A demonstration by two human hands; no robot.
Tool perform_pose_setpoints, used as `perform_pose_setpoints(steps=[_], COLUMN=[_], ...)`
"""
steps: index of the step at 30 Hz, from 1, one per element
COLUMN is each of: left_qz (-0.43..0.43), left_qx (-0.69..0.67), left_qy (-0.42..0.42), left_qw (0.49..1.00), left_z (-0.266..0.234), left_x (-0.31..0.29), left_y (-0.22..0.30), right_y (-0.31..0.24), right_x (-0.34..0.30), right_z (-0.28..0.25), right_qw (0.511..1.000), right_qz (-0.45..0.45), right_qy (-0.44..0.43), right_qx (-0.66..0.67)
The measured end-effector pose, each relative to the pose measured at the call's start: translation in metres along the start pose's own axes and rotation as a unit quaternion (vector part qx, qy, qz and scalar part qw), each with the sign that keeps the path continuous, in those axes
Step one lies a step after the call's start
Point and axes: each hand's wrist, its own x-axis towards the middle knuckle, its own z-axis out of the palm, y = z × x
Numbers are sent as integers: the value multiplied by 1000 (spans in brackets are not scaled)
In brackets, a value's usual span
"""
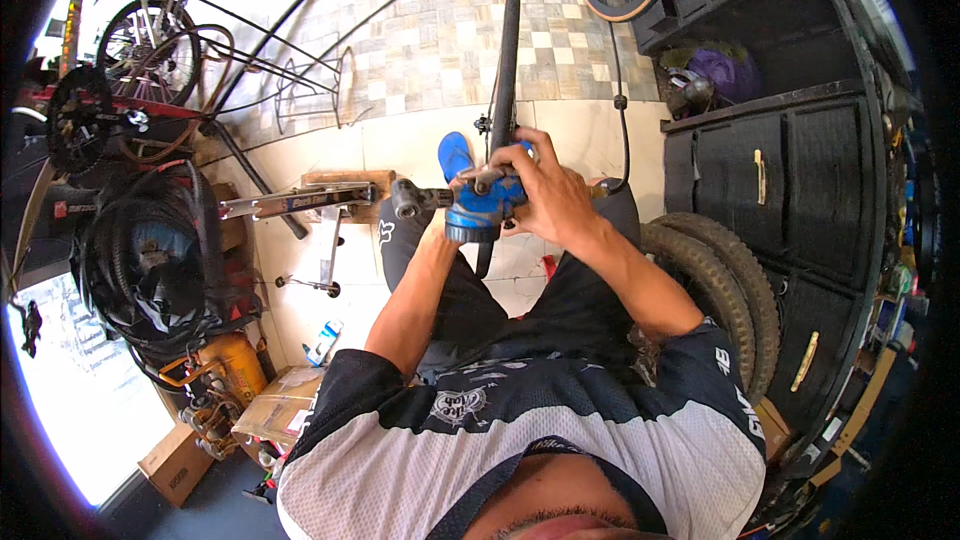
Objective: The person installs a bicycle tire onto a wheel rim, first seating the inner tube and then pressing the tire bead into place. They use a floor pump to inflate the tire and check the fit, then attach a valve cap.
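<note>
Tiled floor (400, 145) below: from my remote station I log the blue part (482, 208) above its pale near section, right hand (555, 200) curled onto the part's right side, left hand (441, 224) mostly hidden, grip indeterminable, narrow tyre (508, 50) pointing lengthwise away.

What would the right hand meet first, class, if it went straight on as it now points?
Most likely the blue-and-black component: the right hand points leftward at it and already seems to touch it. The bicycle tyre also looks close, but depth is unclear.
</note>
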Motion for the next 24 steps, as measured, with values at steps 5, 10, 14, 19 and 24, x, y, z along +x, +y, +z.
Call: perform_pose_setpoints(steps=[5, 10, 14, 19, 24], left_qz=[-238, -204, -203, -148, -134], left_qx=[-409, -307, -233, -121, -95], left_qy=[221, 285, 336, 385, 352], left_qw=[853, 885, 890, 903, 921], left_z=[-21, -38, -35, -32, -35], left_x=[-19, -46, -61, -81, -85], left_y=[90, 109, 121, 113, 122], right_y=[27, 71, 86, 68, 47], right_x=[-7, -23, -21, -6, 17], right_z=[-20, -39, -21, 11, 26], right_qw=[995, 997, 985, 976, 980], right_qz=[-89, -8, 22, 24, 1], right_qy=[38, 18, -65, -123, -81], right_qx=[20, -74, -158, -178, -184])
